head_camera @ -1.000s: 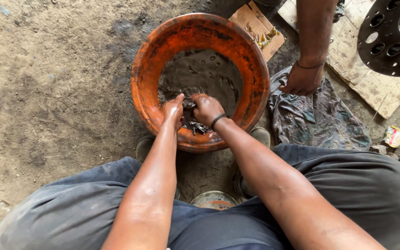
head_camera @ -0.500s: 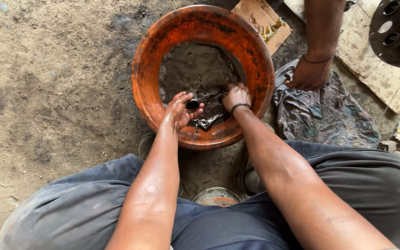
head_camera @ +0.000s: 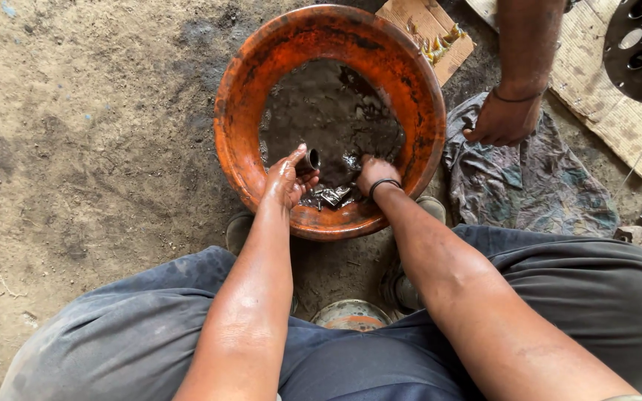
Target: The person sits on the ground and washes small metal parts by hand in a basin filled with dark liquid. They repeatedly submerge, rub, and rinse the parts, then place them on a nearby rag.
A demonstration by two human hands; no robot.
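the left hand grips a short metal tube just above the dark liquid so it drains into the orange basin, while the right hand, beside it, is dipped among small parts (its grip hidden).

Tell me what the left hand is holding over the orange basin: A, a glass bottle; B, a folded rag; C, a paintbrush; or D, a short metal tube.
D: the left hand grips a short hollow metal tube, its open end showing, above the dark liquid in the orange basin.
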